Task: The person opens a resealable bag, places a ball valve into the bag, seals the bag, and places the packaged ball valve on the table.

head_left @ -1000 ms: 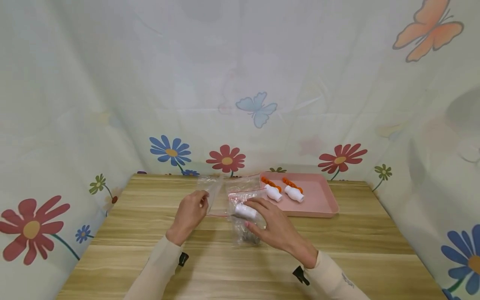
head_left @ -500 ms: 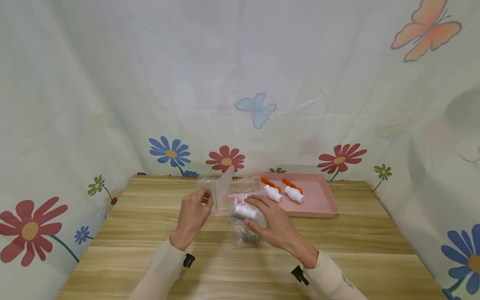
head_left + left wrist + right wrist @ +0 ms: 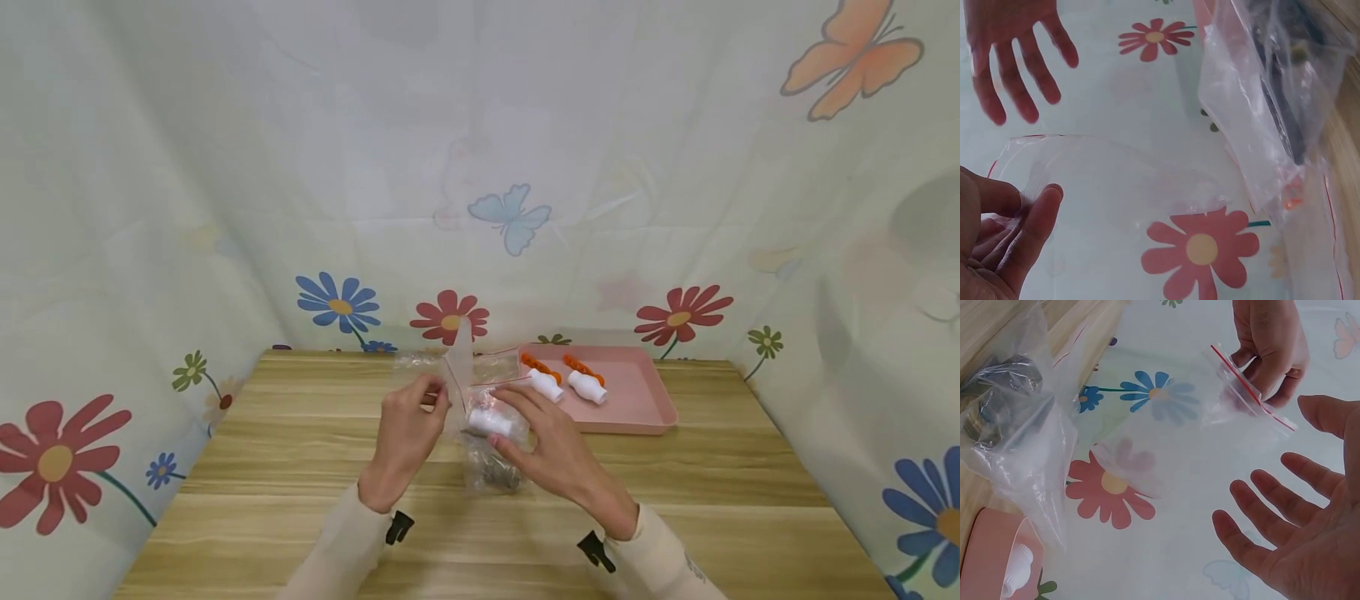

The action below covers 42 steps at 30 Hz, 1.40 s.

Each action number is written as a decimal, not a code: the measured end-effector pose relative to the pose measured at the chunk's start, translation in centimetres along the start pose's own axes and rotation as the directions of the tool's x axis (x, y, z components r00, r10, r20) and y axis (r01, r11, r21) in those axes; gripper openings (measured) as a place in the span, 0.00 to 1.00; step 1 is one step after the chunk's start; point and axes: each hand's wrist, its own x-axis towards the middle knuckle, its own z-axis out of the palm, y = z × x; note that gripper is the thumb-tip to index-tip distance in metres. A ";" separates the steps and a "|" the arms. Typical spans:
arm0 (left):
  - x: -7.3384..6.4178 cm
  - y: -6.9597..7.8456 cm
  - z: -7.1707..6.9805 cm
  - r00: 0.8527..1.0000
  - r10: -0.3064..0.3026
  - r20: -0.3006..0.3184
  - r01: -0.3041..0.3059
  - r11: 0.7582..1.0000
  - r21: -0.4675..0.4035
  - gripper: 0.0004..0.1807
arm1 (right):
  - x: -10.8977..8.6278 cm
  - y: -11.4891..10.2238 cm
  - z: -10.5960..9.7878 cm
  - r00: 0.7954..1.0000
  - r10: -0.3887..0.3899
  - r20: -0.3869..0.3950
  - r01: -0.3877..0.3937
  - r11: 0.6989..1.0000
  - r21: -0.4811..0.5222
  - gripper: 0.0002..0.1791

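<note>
My left hand (image 3: 408, 425) pinches the edge of a clear zip bag (image 3: 460, 367) between thumb and forefinger. The bag stands up off the table, and its red seal line shows in the right wrist view. To the right, my right hand (image 3: 558, 450) is held above the filled clear bags, fingers straight and spread, holding nothing. One filled bag holds a white piece (image 3: 490, 421). Nearer me, another clear bag (image 3: 498, 473) has dark grey contents, too blurred to name. In the left wrist view, a long dark piece (image 3: 1282, 112) shows through the plastic.
A pink tray (image 3: 637, 408) at the back right carries two white pieces (image 3: 588, 387) and two orange twisted pieces (image 3: 583, 369). More flat clear bags (image 3: 498, 364) lie left of the tray. A flower-printed curtain (image 3: 337, 208) closes in the wooden table (image 3: 285, 467).
My left hand has moved right, toward the filled bags, and the zip bag it pinches has risen upright off the table. My right hand has hardly moved.
</note>
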 end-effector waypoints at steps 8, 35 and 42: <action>0.0 2.2 0.5 1.000 -0.016 0.011 0.017 0.997 -0.077 0.01 | 0.1 -0.6 -0.2 0.999 0.039 -0.036 -0.037 0.999 0.035 0.30; -1.3 4.4 1.9 0.997 0.053 0.063 -0.046 0.993 -0.104 0.05 | -1.4 0.1 1.6 0.960 0.135 -0.244 -0.102 0.984 0.144 0.20; -1.6 4.2 2.0 0.993 0.088 0.073 -0.079 0.991 -0.110 0.06 | -1.6 0.4 1.9 0.938 0.118 -0.326 -0.085 0.990 0.113 0.14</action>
